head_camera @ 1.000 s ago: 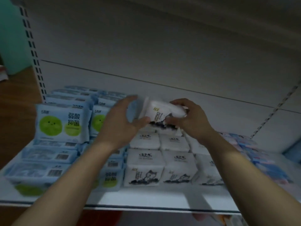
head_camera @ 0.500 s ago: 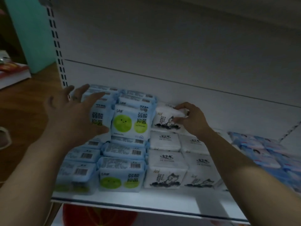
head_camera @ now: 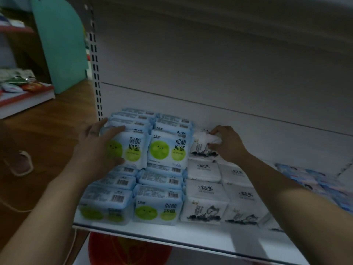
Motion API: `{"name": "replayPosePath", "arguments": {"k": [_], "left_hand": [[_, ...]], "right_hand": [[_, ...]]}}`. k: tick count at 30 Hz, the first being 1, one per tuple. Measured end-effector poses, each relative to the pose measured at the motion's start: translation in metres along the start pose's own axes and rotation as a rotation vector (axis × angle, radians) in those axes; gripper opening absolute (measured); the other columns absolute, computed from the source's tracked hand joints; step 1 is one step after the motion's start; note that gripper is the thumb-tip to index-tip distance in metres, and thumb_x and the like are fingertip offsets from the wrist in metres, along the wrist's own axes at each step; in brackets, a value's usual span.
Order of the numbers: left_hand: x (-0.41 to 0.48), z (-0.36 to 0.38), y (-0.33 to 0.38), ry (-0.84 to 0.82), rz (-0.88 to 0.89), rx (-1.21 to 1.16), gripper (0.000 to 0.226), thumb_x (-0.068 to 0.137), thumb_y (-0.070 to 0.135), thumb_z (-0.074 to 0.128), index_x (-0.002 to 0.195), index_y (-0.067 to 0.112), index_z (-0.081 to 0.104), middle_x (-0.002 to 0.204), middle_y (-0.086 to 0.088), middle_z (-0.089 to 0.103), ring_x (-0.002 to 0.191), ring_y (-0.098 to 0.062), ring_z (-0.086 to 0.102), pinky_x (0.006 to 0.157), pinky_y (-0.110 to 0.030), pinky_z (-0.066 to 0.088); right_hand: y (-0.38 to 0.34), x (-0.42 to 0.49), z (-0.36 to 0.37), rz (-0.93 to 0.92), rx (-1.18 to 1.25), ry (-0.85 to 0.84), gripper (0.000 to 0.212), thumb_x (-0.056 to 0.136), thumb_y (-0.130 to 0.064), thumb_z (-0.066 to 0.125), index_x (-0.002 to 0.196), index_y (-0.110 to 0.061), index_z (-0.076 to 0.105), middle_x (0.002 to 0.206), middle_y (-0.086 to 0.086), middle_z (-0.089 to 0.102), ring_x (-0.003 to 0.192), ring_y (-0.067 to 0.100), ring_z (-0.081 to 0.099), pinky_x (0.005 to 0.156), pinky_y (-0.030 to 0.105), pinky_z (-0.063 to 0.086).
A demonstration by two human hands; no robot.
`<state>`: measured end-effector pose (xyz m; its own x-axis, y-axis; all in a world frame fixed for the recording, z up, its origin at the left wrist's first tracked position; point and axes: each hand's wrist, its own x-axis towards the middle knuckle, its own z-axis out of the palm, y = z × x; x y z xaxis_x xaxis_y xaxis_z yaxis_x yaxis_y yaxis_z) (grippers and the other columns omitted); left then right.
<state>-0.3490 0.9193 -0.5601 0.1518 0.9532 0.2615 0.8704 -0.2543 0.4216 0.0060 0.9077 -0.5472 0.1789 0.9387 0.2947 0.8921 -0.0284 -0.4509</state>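
Note:
On a white shelf (head_camera: 172,234) stand stacks of blue packs with green circles and, to their right, white tissue packs with an ink cat drawing. My left hand (head_camera: 99,146) grips the upright blue pack (head_camera: 129,148) at the top left of the stack, fingers over its top edge and thumb under its lower front. My right hand (head_camera: 227,144) holds a white pack (head_camera: 202,144) set upright on top of the white stack, fingers curled over its right end.
A second upright blue pack (head_camera: 168,148) stands between my hands. More blue-and-pink packs (head_camera: 313,180) lie at the shelf's right. The perforated upright (head_camera: 95,73) bounds the shelf on the left. A wooden floor, a teal panel (head_camera: 61,44) and a low display (head_camera: 21,92) lie further left.
My left hand has closed in from open air onto the upright blue pack. My right hand keeps hold of the white pack, now sitting lower on the stack. The view has shifted left.

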Motion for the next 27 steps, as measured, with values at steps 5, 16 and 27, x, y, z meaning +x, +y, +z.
{"name": "replayPosePath", "arguments": {"k": [5,16,27], "left_hand": [[0.002,0.006,-0.002,0.019,-0.002,-0.148,0.076,0.074,0.016,0.083,0.135,0.041,0.046,0.158,0.001,0.017,0.141,-0.03,0.016,0.109,-0.048,0.031],[-0.001,-0.003,-0.002,0.002,0.034,-0.127,0.091,0.074,0.027,0.083,0.146,0.039,0.03,0.16,0.002,0.007,0.143,-0.031,0.017,0.11,-0.049,0.034],[-0.023,-0.008,0.017,0.018,0.132,-0.019,0.079,0.082,0.041,0.073,0.146,0.042,0.027,0.16,0.006,0.009,0.145,-0.021,0.002,0.113,-0.05,0.022]], "right_hand": [[-0.002,0.0,0.011,0.048,0.055,0.0,0.042,0.074,-0.004,0.079,0.112,-0.008,0.06,0.123,0.019,0.046,0.099,0.02,0.048,0.069,0.013,0.029],[-0.079,-0.031,-0.014,-0.043,-0.322,0.006,0.072,0.085,-0.033,0.067,0.147,-0.023,0.032,0.153,0.014,0.022,0.137,0.031,0.026,0.11,0.04,0.026],[-0.128,-0.076,0.017,-0.226,-0.272,-0.08,0.066,0.09,-0.045,0.059,0.147,-0.033,0.029,0.155,0.0,0.019,0.143,0.02,0.015,0.119,0.038,0.009]]}}
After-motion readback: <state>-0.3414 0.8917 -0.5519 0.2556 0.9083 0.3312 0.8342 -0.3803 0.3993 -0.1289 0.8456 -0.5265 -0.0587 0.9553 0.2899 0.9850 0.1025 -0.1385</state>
